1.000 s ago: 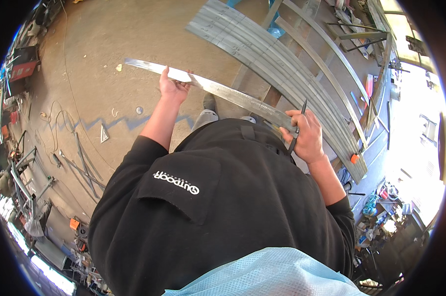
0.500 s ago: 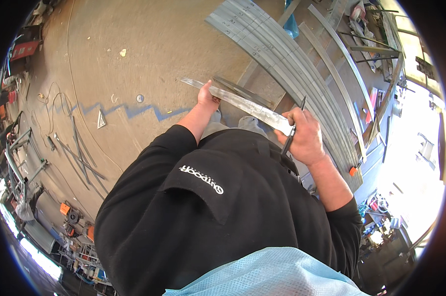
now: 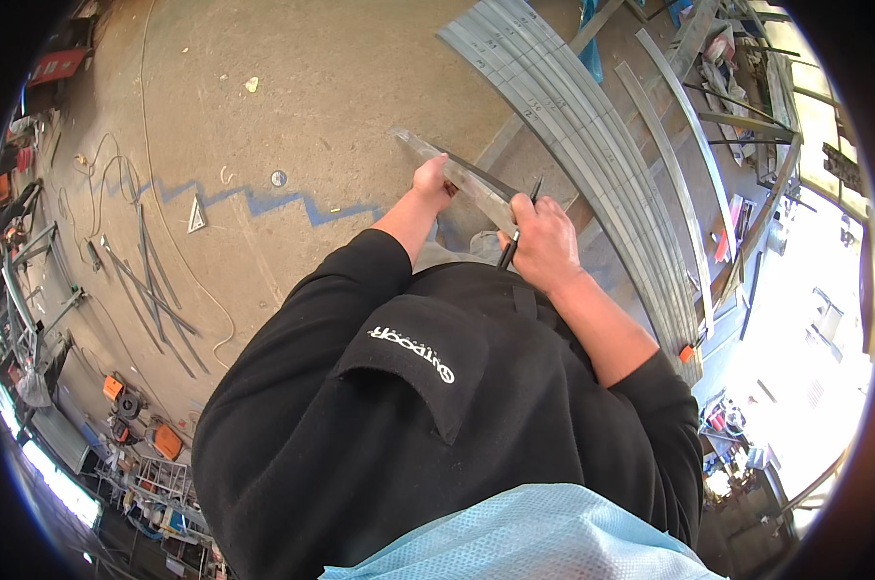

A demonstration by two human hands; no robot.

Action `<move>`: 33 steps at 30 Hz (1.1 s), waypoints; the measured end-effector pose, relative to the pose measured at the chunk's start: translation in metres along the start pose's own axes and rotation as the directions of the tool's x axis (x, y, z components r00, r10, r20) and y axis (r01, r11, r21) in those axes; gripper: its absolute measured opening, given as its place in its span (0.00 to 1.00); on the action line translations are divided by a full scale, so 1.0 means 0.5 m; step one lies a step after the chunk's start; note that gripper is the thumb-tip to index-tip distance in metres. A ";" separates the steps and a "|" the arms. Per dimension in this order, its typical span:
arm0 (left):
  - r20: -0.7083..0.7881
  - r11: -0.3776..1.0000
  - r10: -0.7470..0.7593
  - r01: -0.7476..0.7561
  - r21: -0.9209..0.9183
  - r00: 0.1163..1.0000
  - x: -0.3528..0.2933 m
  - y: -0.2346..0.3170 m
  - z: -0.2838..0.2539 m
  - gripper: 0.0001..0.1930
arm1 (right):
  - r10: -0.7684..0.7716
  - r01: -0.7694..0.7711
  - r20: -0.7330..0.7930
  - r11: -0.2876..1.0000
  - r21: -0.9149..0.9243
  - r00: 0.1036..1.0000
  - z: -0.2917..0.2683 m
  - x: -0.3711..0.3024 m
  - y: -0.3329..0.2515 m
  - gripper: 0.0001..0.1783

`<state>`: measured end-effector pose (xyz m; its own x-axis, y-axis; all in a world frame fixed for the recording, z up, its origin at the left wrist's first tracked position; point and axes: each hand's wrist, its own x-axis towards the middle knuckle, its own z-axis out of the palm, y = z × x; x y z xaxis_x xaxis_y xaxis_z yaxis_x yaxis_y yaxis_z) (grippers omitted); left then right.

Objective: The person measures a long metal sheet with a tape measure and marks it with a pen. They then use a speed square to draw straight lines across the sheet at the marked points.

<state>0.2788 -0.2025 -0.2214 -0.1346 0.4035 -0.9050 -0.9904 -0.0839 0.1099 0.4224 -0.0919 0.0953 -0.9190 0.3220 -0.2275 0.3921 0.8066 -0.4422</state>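
Note:
A shiny, pale flat strip (image 3: 480, 200) slants across in front of my body, its far end pointing up and left. My left hand (image 3: 432, 183) is closed round it, with the thumb along the top. Closer to me, my right hand (image 3: 546, 242) grips the strip's near end between thumb and fingers. A slim black pen (image 3: 507, 253) is also in my right hand, its ends showing above and below the fingers. The fingertips under the strip are partly hidden.
A row of long grey metal profiles (image 3: 583, 126) with pen marks lies on the right, with loose strips (image 3: 665, 155) beyond. At left on the floor are a white triangular square (image 3: 197, 215), crossed thin bars (image 3: 147, 290) and a cable (image 3: 145, 106). Orange tools (image 3: 168, 442) lie lower left.
My right hand has moved left, nearer my left hand, with the pen still in it. The strip slants more steeply, and the view has shifted slightly.

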 end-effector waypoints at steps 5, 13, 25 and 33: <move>0.013 0.994 -0.046 0.044 0.099 0.999 0.012 -0.026 0.009 0.12 | -0.001 0.003 0.036 0.999 -0.051 0.999 0.047 0.014 0.038 0.26; 0.016 0.456 0.081 -0.051 0.888 0.997 -0.065 0.037 0.069 0.14 | 0.096 -0.092 0.082 0.995 -0.049 0.992 0.046 0.003 0.066 0.25; 0.666 -0.721 -0.175 -0.555 0.415 0.725 -0.158 0.054 0.190 0.21 | 0.105 -0.104 -0.097 0.994 0.012 0.990 0.016 -0.010 0.094 0.24; 0.695 -0.744 -0.258 -0.597 0.300 0.671 -0.119 0.076 0.195 0.17 | 0.403 -0.302 -0.377 0.905 0.301 0.834 -0.144 -0.251 0.125 0.24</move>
<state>0.2462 -0.1408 -0.1233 0.1434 0.9255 -0.3504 0.8080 0.0950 0.5815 0.5593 -0.0461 0.1589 -0.6233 0.7809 -0.0407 0.6444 0.4835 -0.5925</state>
